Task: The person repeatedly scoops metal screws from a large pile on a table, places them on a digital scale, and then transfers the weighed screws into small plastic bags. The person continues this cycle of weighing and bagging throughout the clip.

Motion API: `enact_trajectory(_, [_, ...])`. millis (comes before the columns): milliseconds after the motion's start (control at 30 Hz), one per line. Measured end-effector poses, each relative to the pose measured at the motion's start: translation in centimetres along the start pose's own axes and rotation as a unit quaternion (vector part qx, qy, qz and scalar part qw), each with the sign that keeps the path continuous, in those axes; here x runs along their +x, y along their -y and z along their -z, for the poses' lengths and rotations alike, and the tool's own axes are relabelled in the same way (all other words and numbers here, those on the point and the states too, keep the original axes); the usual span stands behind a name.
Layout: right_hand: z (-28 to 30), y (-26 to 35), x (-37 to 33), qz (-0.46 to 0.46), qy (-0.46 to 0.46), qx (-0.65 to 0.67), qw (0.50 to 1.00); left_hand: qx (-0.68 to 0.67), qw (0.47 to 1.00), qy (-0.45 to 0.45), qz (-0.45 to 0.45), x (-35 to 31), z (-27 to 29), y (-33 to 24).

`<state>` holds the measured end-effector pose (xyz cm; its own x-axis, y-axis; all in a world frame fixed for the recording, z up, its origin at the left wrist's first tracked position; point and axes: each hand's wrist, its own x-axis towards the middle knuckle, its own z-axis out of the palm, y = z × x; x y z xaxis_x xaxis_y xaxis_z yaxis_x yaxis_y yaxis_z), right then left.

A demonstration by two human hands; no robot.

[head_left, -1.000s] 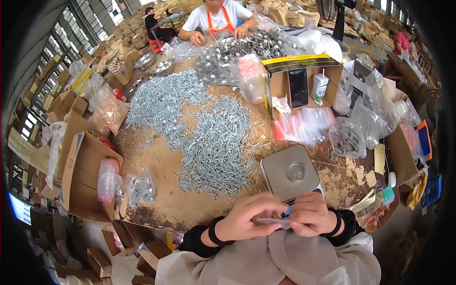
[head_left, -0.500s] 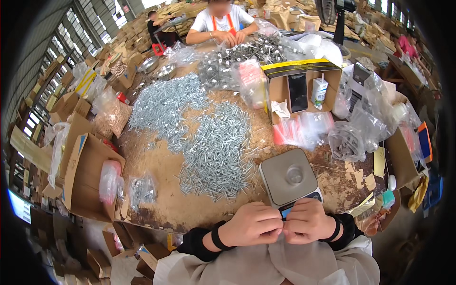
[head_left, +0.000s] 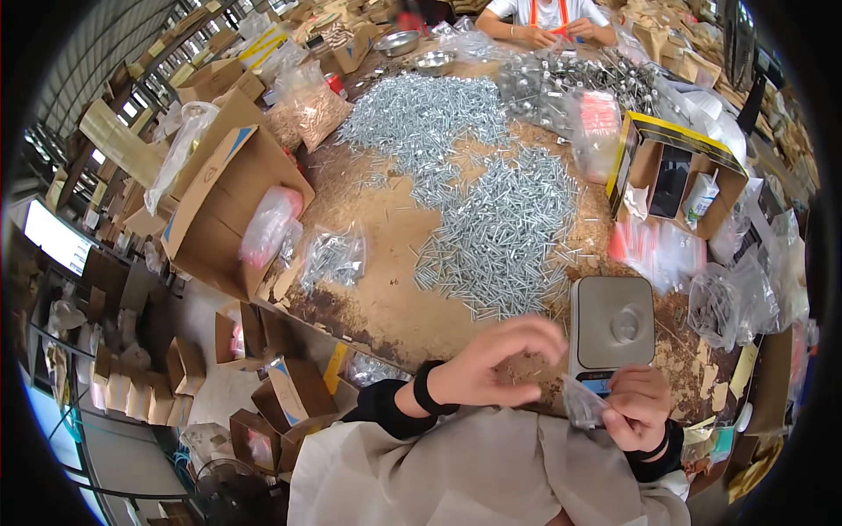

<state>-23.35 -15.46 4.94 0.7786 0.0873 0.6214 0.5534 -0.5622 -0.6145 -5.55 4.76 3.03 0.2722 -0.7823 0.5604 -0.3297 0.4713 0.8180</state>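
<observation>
At the near edge of the worktop point(head_left: 381, 307), held a small clear bag point(head_left: 581, 405) in the right hand point(head_left: 640, 409), fingers narrowed in a pinch on one side of the plastic. Opened the left hand point(head_left: 489, 363) wide between thumb and fingers, to the left of the bag and apart from it, with nothing visible in the grip. Had just parted both hands, judging by the gap now between them: left the bag to the right hand alone and so freed the left. Could not tell the bag's contents, nor the state of its mouth.

Half a second earlier, had the two hands together in front of the scale point(head_left: 596, 333), fingers meeting, with the bag hardly to be made out. Now showed it plainly, tilted, just in front of the scale. Found the clear dish point(head_left: 625, 324) still on the pan. Also found the view turned leftward, bringing more of the floor boxes point(head_left: 294, 394) into sight and shifting the screws point(head_left: 500, 237), the carton point(head_left: 203, 223) and the scale toward the right. Noticed no clear change in the heap of screws.
</observation>
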Motion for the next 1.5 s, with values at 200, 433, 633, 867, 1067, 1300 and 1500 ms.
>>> enact_trajectory(200, [-1.6, -0.3, 1.5, -0.039, 0.023, -0.001, 0.999, -0.006, 0.992, 0.055, 0.114, -2.2, -1.0, 1.9])
enact_trajectory(433, [2.9, -0.1, -0.2, -0.195, 0.03, -0.183, 0.963, 0.249, 0.849, -0.426, 0.192, -5.2, 11.8, 0.3])
enact_trajectory(633, [4.8, -3.2, -2.0, -0.274, 0.118, -0.227, 0.927, 0.711, 0.62, -0.331, 0.028, -5.5, 22.7, 0.1])
enact_trajectory(867, [3.7, -6.0, -1.5, -0.206, 0.134, -0.257, 0.935, 0.502, 0.859, -0.023, 0.1, 3.2, 12.1, 7.1])
enact_trajectory(1067, [3.5, -5.0, 0.3, -0.193, 0.098, -0.25, 0.944, 0.511, 0.825, 0.198, 0.135, 4.6, 6.5, 10.6])
enact_trajectory(1300, [3.3, -5.2, 1.0, -0.187, 0.1, -0.233, 0.949, 0.504, 0.812, 0.238, 0.174, 5.5, 6.1, 10.0])
enact_trajectory(1500, [2.6, -6.4, 2.2, -0.167, 0.095, -0.215, 0.958, 0.49, 0.831, 0.221, 0.141, 5.4, 6.1, 10.1])
